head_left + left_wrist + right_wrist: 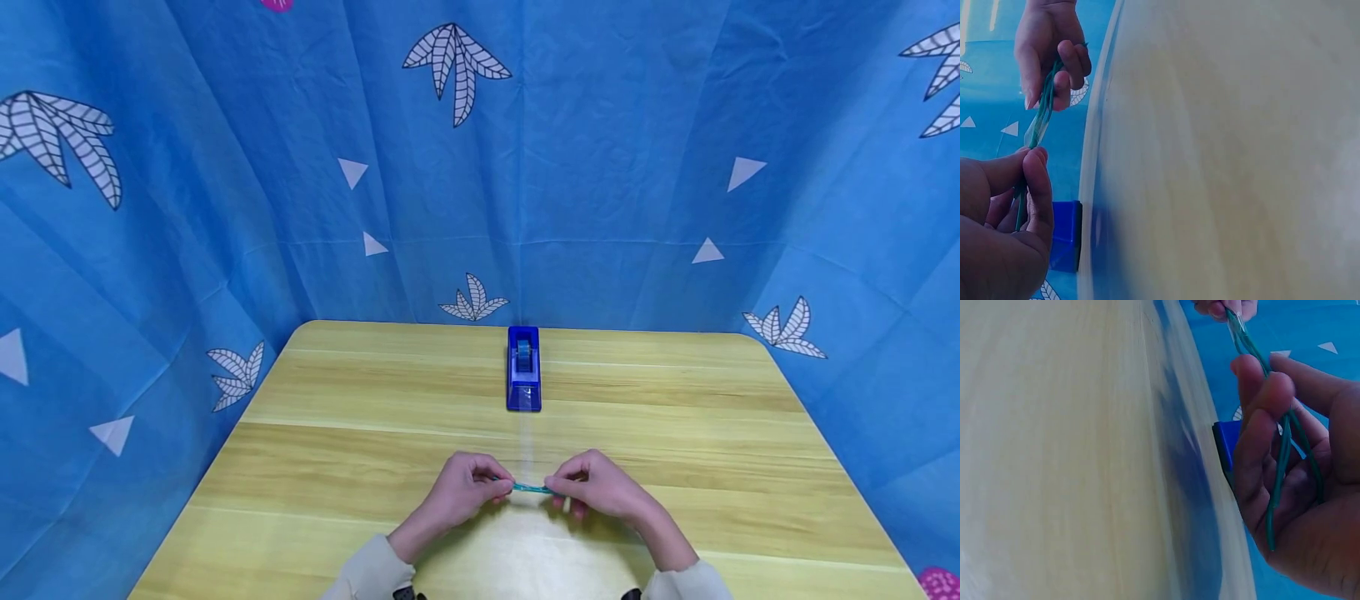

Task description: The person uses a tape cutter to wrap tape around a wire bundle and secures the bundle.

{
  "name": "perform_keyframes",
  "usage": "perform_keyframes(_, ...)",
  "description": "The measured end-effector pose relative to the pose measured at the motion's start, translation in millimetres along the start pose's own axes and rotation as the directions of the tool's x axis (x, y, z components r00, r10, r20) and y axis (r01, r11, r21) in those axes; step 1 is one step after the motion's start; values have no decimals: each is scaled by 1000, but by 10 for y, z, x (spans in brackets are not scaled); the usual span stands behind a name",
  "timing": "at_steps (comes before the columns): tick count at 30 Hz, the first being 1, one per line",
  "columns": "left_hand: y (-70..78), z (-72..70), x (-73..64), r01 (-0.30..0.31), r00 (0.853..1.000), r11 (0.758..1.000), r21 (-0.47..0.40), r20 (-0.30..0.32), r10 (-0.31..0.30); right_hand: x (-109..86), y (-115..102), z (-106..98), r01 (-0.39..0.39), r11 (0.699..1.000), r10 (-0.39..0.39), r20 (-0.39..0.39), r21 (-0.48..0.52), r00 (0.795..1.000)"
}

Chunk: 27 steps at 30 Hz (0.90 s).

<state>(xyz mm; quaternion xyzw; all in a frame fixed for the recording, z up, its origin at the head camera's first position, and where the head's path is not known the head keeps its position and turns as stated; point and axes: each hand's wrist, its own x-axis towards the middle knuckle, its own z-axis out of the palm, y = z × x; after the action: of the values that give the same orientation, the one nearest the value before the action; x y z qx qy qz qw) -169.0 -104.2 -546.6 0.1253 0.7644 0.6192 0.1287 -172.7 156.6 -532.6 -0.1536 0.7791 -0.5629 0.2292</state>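
Observation:
A thin bundle of green wires (531, 488) stretches between the two hands, low over the table. My left hand (463, 490) pinches one end between thumb and fingers, while my right hand (600, 483) pinches the other. In the right wrist view, loose ends of the green wires (1280, 469) hang across the palm. A piece of clear tape (1036, 130) lies against the bundle between the hands in the left wrist view. From the blue tape dispenser (524, 390), a strip of clear tape (527, 442) runs toward the wires.
The wood-grain table (360, 467) carries the dispenser near its far edge, straight ahead of the hands. A blue curtain (600, 167) with leaf and triangle prints surrounds the table's back and sides.

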Motion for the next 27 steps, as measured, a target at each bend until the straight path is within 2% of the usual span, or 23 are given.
perform_keyframes(10,-11,-21,19,31,999,999,22,5,-31,12,22,12,35,999,-35,-45,3,998)
perform_keyframes(13,-13,-26,27,59,998,998,-18,27,-58,12,13,19,51,999,-52,-71,-17,996)
perform_keyframes(20,-17,-29,52,122,991,988,-97,71,-116,35,30,17,147,982,-162,-126,-121,979)
perform_keyframes(23,-32,-34,62,117,991,987,-108,81,-108,43,39,24,138,977,-162,-145,-160,976)
perform_keyframes(27,-29,-45,63,64,996,993,-101,72,-57,49,41,30,99,975,-131,-153,-199,979)
